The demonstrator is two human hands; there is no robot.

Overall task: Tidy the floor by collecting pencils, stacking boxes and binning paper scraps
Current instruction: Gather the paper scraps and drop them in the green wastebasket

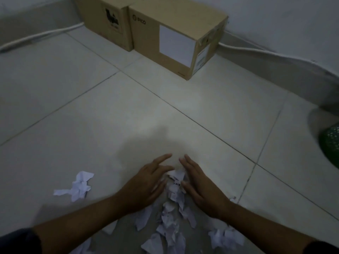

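The scraps [176, 182] lie on the floor [128, 110] at 6 o'clock, bunched between the left hand [146, 182] and right hand [200, 184], both flat with straight fingers, pressing inward and gripping nothing. Crumpled paper, likely weightless and springy (best scooped from both sides). A loose wad [78, 186] sits at 8 o'clock. Two stiff cardboard boxes [176, 39] stand at 12; something green [330, 143], perhaps a bin, at 3.

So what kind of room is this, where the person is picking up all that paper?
Probably a plain room at home or a storeroom, seen at floor level: a pale tiled floor, two cardboard boxes against a white wall, and a cable along its base.
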